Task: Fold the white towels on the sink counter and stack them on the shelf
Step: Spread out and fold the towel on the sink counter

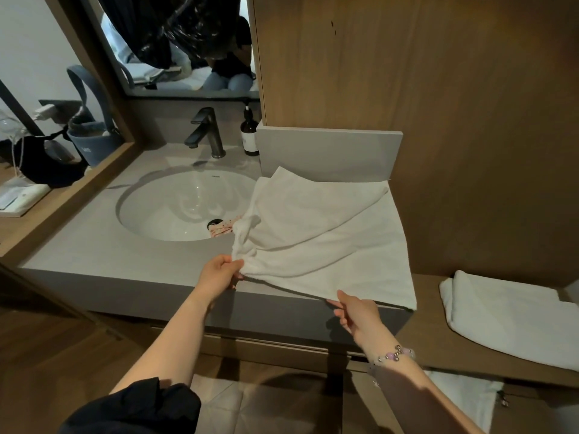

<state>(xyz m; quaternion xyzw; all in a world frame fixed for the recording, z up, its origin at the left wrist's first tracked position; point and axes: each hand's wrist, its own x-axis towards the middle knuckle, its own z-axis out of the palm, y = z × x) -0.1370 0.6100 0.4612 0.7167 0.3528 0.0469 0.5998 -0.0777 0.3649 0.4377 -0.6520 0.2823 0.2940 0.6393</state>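
A white towel (326, 233) lies spread and rumpled on the right part of the grey sink counter (103, 255), its left corner bunched beside the basin. My left hand (219, 275) pinches that bunched near-left corner. My right hand (355, 313) pinches the towel's front edge at the counter's lip. A second white towel (507, 314), folded, lies on the lower wooden shelf (429, 339) to the right.
The white basin (175, 208) holds a small patterned cloth (221, 228) near its drain. A dark faucet (206, 131) and a brown bottle (249, 133) stand behind it. A wood panel (438, 73) rises behind the counter. Bags sit on the left ledge (44, 158).
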